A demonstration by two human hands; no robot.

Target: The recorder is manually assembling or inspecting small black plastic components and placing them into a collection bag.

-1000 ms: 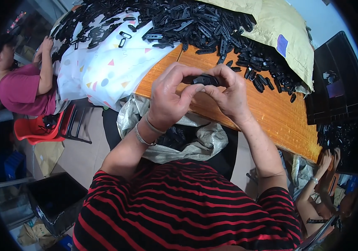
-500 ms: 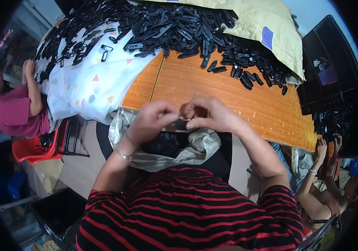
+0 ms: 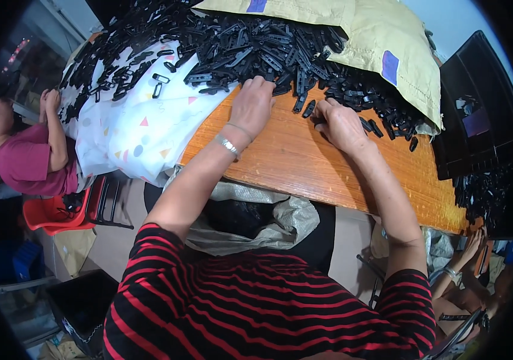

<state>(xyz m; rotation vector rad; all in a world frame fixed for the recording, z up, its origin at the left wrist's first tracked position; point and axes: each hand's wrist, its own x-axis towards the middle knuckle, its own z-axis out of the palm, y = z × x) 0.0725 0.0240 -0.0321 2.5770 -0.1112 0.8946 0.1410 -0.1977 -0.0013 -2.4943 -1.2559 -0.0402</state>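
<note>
My left hand point(image 3: 253, 105) is at the near edge of a pile of small black plastic pieces point(image 3: 250, 51). Its fingers are bent together over the edge of the pile, and their tips and anything between them are hidden. Farther right, my right hand point(image 3: 343, 127) hovers low over the wooden table point(image 3: 274, 147), thumb and curled fingers apart, with no held piece showing. Just left of its fingertips lies one loose black piece point(image 3: 309, 108). The pieces are long, narrow clip-like parts, and some are oblong frames.
An open woven sack point(image 3: 298, 222) with dark contents sits at my lap below the table edge. A patterned white sheet point(image 3: 130, 135) covers the table's left side. A yellowish paper sack point(image 3: 412, 78) lies at the back right. Other people point(image 3: 34, 153) work at left and lower right.
Both hands have gone from above the sack at the table's near edge, where they were close together, forward to the pile. They are now farther apart.
</note>
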